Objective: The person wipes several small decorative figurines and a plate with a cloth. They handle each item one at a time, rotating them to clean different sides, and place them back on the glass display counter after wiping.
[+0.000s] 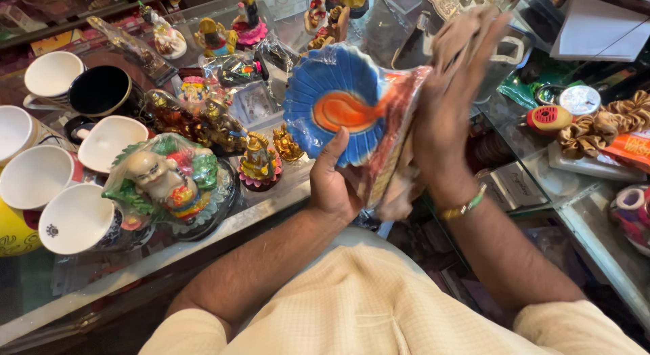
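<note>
My left hand [333,182] grips from below a blue scalloped dish with an orange centre [338,104], wrapped in clear plastic and held upright over the counter edge. My right hand [452,97], blurred by motion, lies flat against the wrapped back side of the dish, where the plastic [396,158] looks reddish and crumpled. A gold and green bracelet [464,207] circles my right wrist.
On the glass counter [203,243] stand several white mugs [74,219], a black mug [101,91], a plastic-wrapped laughing figurine [166,182] and small gilded figurines [258,162]. To the right lie gold scrunchies [602,124], a round red-and-yellow item [550,118] and boxes.
</note>
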